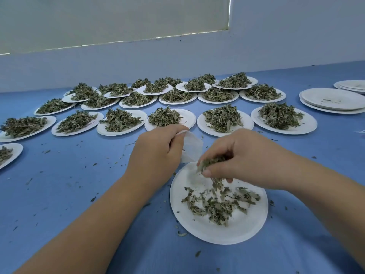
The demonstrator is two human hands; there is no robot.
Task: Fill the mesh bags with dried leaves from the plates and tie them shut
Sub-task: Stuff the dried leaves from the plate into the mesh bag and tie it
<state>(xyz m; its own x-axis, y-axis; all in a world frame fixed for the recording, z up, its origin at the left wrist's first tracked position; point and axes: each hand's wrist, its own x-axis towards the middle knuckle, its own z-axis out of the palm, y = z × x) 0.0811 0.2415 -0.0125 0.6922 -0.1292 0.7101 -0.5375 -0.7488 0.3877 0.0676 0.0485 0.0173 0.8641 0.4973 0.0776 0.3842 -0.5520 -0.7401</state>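
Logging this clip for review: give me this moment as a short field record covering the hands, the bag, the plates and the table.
left hand: holds the mesh bag by its upper edge
right hand: pinches a clump of dried leaves above the near plate
near plate: partly emptied, loose leaves on it
mesh bag: white, untied
full plates: rows behind, heaped with leaves
empty plates: stacked at far right
table: blue, strewn with leaf bits

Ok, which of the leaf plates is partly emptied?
The near plate under the right hand: its leaves lie thin and scattered, while the plates in the rows behind carry full heaps.
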